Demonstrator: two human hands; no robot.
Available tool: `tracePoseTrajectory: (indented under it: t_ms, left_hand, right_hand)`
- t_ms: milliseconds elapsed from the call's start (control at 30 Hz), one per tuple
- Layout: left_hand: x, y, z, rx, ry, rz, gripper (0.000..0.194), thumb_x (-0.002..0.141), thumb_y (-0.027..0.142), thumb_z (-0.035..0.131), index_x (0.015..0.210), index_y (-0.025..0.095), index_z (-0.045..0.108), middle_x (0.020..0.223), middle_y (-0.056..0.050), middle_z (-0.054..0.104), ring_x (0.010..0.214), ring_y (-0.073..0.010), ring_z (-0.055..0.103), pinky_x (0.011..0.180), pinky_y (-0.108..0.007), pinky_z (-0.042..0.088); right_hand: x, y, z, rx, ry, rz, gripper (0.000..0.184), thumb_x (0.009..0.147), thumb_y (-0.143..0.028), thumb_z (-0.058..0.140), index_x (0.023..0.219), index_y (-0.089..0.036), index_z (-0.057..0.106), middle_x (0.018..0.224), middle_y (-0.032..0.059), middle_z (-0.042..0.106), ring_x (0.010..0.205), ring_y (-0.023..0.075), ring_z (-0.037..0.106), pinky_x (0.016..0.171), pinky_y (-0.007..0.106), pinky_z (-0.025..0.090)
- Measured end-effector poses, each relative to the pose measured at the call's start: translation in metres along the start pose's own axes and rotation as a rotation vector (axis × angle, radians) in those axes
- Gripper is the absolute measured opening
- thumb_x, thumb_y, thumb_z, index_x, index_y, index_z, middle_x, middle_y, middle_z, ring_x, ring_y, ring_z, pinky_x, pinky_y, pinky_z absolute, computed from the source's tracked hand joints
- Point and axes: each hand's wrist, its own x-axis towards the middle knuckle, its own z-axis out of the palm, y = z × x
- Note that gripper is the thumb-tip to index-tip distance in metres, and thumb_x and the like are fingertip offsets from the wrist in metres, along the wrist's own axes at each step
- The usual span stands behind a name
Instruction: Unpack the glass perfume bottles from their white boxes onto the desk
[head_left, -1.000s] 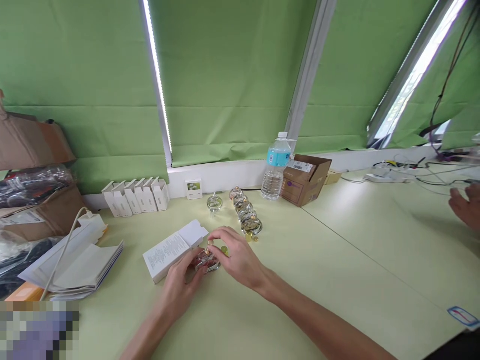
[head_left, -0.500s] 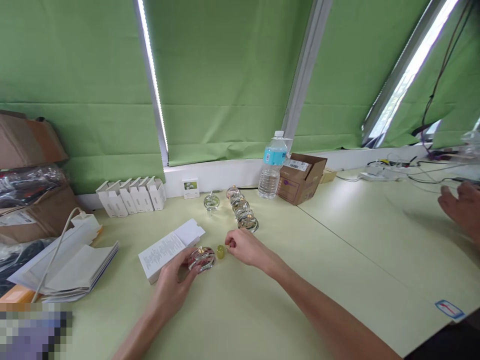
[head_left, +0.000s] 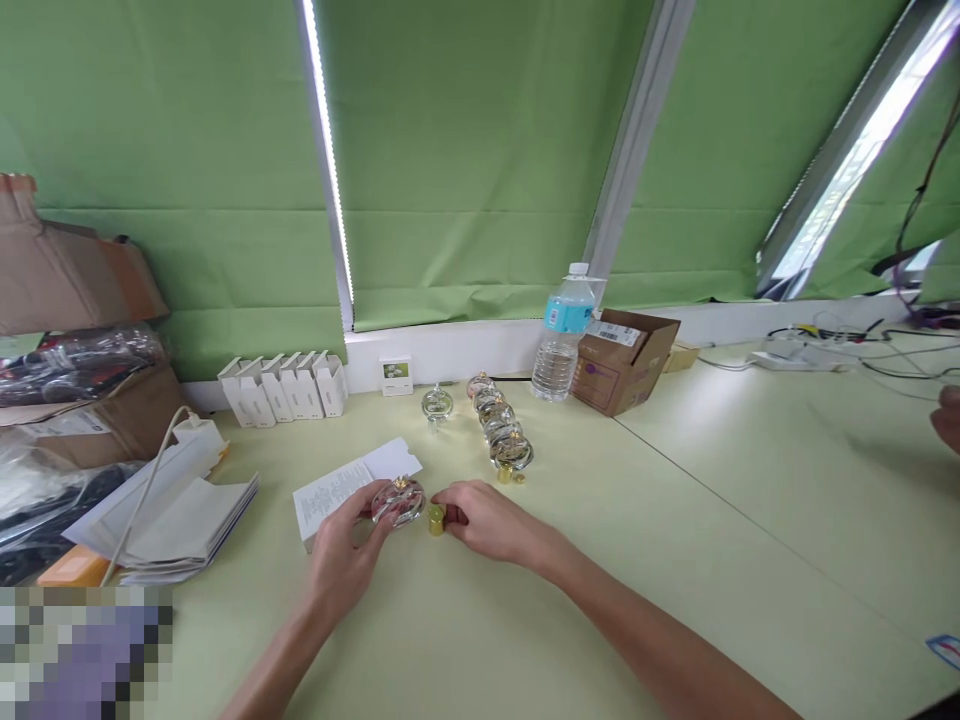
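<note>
My left hand (head_left: 343,555) is closed around the side of a round clear glass perfume bottle (head_left: 399,501) with a pinkish tint and a gold neck. Just right of that bottle, a small gold cap (head_left: 436,520) is at the fingertips of my right hand (head_left: 487,522), whose thumb and index finger close on it. Part of the grip is hidden behind the cap. Behind my left hand lies an open white carton (head_left: 337,492) with printed text. Beyond my right hand stands a row of glass perfume bottles (head_left: 501,425), with another gold cap (head_left: 505,473) and a small gold ring (head_left: 519,479) before it.
A single perfume bottle (head_left: 437,404), several white cartons (head_left: 285,390) and a small white box (head_left: 396,376) stand towards the wall. Right of them are a water bottle (head_left: 562,345) and a cardboard box (head_left: 626,362). Papers (head_left: 184,530) lie left; another person's hand (head_left: 949,418) shows far right.
My right hand has come to the gold cap and closed on it. My left hand still holds the perfume bottle. The view has turned slightly left, and the other person's hand is mostly out of frame.
</note>
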Motion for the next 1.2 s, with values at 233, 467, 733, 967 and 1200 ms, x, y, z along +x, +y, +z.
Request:
tracePoseTrajectory:
  t_ms: [233, 467, 733, 967, 1200]
  left_hand:
    - [0.001, 0.004, -0.005, 0.011, 0.060, 0.019, 0.036, 0.085, 0.043, 0.055, 0.117, 0.026, 0.058, 0.110, -0.003, 0.069, 0.096, -0.0206, 0.065, 0.082, -0.033, 0.052]
    - [-0.005, 0.011, 0.001, 0.013, 0.013, 0.241, 0.032, 0.088, 0.038, 0.054, 0.118, 0.028, 0.059, 0.119, -0.004, 0.064, 0.111, -0.0230, 0.059, 0.093, -0.036, 0.048]
    - [-0.005, 0.016, 0.004, -0.041, 0.072, 0.057, 0.042, 0.085, 0.046, 0.054, 0.122, 0.026, 0.051, 0.115, -0.008, 0.063, 0.098, -0.0228, 0.065, 0.079, -0.036, 0.054]
    - [-0.005, 0.012, 0.013, -0.105, -0.112, -0.074, 0.036, 0.082, 0.053, 0.053, 0.098, 0.022, 0.063, 0.075, -0.003, 0.069, 0.073, -0.0218, 0.068, 0.065, -0.033, 0.053]
    - [-0.002, -0.002, 0.014, -0.250, -0.175, -0.108, 0.041, 0.081, 0.055, 0.055, 0.096, 0.019, 0.064, 0.089, -0.006, 0.069, 0.076, -0.0202, 0.068, 0.073, -0.033, 0.055]
  right_hand:
    - [0.004, -0.007, -0.013, 0.120, 0.220, 0.056, 0.029, 0.087, -0.016, 0.048, 0.111, -0.020, 0.065, 0.101, 0.0064, 0.067, 0.080, 0.0165, 0.061, 0.071, 0.028, 0.046]
    - [0.000, -0.029, -0.012, 0.258, 0.196, -0.140, 0.041, 0.085, -0.030, 0.062, 0.125, -0.027, 0.054, 0.118, 0.0027, 0.063, 0.103, 0.0172, 0.059, 0.084, 0.028, 0.049]
    - [0.007, -0.009, -0.015, 0.130, 0.362, 0.047, 0.027, 0.089, -0.031, 0.057, 0.114, -0.024, 0.058, 0.110, 0.0030, 0.067, 0.095, 0.0187, 0.062, 0.079, 0.029, 0.048]
    - [0.022, 0.017, -0.002, 0.081, 0.415, 0.248, 0.028, 0.090, -0.021, 0.052, 0.117, -0.017, 0.054, 0.111, 0.0092, 0.065, 0.103, 0.0217, 0.060, 0.087, 0.032, 0.045]
    - [0.059, 0.031, 0.008, 0.025, 0.385, 0.350, 0.027, 0.089, -0.015, 0.051, 0.116, -0.015, 0.053, 0.111, 0.0122, 0.063, 0.102, 0.0238, 0.059, 0.085, 0.033, 0.043]
